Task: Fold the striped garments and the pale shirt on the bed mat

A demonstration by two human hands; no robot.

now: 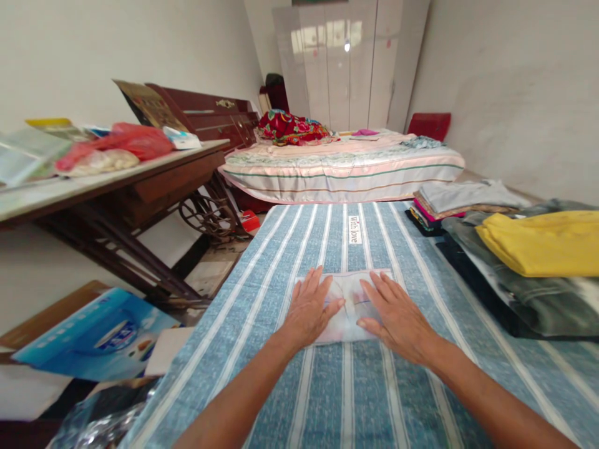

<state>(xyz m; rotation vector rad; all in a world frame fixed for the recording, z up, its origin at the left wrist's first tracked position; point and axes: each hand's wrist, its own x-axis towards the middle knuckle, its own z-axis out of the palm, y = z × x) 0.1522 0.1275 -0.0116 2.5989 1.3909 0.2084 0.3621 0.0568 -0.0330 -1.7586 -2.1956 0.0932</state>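
Note:
A small white folded cloth [344,327] with faint pink and blue marks lies flat on the blue striped cover [322,399]. My left hand [311,307] rests on its left part, palm down with fingers outstretched. On the right part lies my right hand [393,312], also flat, its fingers spread toward the far edge. Between the two hands the middle of the cloth shows; the hands hide its left and right ends.
Folded clothes lie on the right, a yellow garment [543,243] on top and a grey pile [472,196] behind. At the left stands a sewing-machine table [187,162] with a red plastic bag [126,143]. Below it is a blue box [107,337]. A bed [346,168] stands beyond.

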